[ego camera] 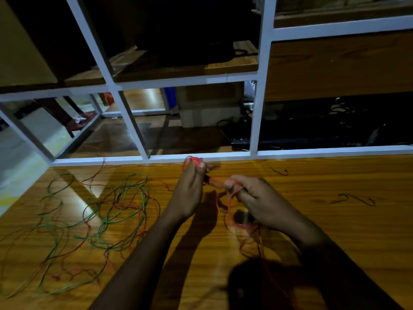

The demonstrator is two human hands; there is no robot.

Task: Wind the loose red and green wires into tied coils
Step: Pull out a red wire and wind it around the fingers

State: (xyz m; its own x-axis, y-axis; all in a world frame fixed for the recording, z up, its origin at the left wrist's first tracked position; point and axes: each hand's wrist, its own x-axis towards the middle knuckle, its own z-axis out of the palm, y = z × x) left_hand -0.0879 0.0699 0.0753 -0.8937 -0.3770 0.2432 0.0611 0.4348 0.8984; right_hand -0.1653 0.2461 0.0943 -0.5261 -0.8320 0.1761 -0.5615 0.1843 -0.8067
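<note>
We found the left hand (190,193) grasping a red wire coil (194,161) at its fingertips; the right hand (252,198), just beside, pinched the strand (230,198) trailing toward us.

Both forearms reach in from the near edge, bare. The left hand (190,191) is raised toward the far side, back of the hand up, fingers extended upward with red wire looped round their tips. The right hand (257,202) sits just right of it, fingers curled, pinching the wire
</note>
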